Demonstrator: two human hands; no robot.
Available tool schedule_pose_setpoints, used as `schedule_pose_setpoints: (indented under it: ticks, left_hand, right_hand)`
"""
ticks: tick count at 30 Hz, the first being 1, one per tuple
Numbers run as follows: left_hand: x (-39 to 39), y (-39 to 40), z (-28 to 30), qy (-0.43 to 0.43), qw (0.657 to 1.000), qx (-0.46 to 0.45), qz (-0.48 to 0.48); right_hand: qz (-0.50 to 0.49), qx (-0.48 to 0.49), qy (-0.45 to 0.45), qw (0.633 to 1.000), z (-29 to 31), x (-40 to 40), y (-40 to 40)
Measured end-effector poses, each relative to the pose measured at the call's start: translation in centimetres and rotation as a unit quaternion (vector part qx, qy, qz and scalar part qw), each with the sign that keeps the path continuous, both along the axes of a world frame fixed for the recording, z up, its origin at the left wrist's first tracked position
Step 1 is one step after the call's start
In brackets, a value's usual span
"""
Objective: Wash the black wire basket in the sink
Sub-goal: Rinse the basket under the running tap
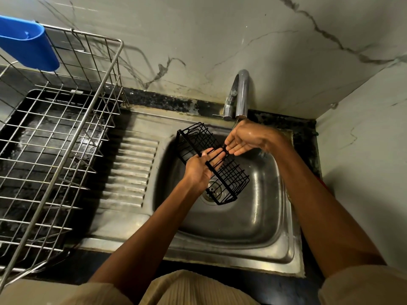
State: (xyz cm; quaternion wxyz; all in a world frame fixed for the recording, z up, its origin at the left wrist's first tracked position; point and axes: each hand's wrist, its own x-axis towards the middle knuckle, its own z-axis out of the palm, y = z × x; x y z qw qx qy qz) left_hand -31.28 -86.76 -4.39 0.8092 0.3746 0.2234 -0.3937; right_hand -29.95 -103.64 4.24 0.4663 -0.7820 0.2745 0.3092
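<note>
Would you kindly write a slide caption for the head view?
Both hands, left and right, fingers straight, steady the black wire basket over the steel sink below the tap.

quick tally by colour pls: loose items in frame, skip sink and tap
Black: 1, the black wire basket, carried over the sink by the left hand and right hand
Silver: 1, the wire dish rack
Blue: 1, the plastic holder on the rack's rim
Total: 3

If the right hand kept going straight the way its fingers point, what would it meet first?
The right hand points left and slightly down; its fingers already look to be at the black wire basket, so that comes first, then probably the left hand. Depth is unclear.
</note>
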Motion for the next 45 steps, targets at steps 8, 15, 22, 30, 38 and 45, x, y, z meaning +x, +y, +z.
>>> schedule_pose_setpoints:
  ticks: [8,15,22,30,38,45]
  left_hand:
    - [-1.9,-0.2,-0.4,0.014,0.999,-0.03,0.004]
    - [-2.2,-1.3,0.4,0.098,0.988,-0.103,0.059]
    - [-1.2,-1.5,0.3,0.122,0.969,-0.175,0.121]
    - [0.2,-0.6,0.6,0.09,0.99,-0.106,0.033]
    - [0.7,1.8,-0.4,0.137,0.988,-0.064,0.026]
    - [-0.2,0.3,-0.4,0.11,0.989,-0.081,0.052]
  right_hand:
    - [-0.088,0.035,-0.148,0.985,-0.4,0.4,0.4]
    - [0.154,-0.12,-0.032,0.98,-1.4,-0.5,1.0]
    - [0.26,-0.164,0.043,0.951,-2.5,-1.1,1.2]
    - [0.239,-0.236,-0.071,0.939,-2.9,-1.6,1.8]
    - [0.233,-0.25,-0.163,0.925,-3.2,-1.9,2.2]
    - [0.161,-0.114,-0.144,0.97,-3.7,-1.3,1.1]
